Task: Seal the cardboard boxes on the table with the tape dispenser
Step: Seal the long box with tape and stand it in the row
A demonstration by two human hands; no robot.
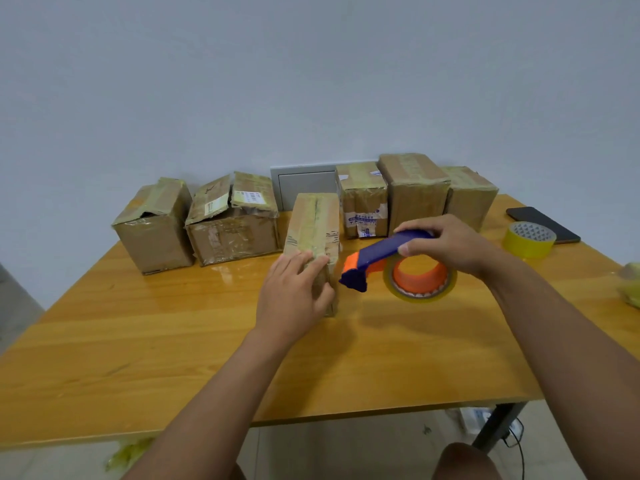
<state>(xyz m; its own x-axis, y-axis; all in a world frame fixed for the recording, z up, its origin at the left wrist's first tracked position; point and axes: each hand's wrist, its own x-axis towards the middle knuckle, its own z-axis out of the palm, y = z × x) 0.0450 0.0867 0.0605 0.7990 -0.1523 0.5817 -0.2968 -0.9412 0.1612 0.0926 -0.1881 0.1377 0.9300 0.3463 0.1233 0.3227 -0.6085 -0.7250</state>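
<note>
A narrow taped cardboard box (314,226) stands in the middle of the wooden table (173,341). My left hand (294,296) presses flat on its near end, fingers straight. My right hand (446,245) grips the blue handle of the tape dispenser (381,258), which carries an orange core with a roll of clear tape (420,280). The dispenser's blue cutter end hangs just right of the box, above the table. Two boxes with loose, torn top flaps (154,225) (232,220) stand at the back left. Three taped boxes (362,199) (414,188) (469,194) stand at the back right.
A spare yellow tape roll (528,239) and a dark phone (542,223) lie at the right of the table. A yellowish wad (630,284) sits at the right edge. A grey wall panel (304,183) is behind the boxes. Tape scraps (128,452) lie on the floor.
</note>
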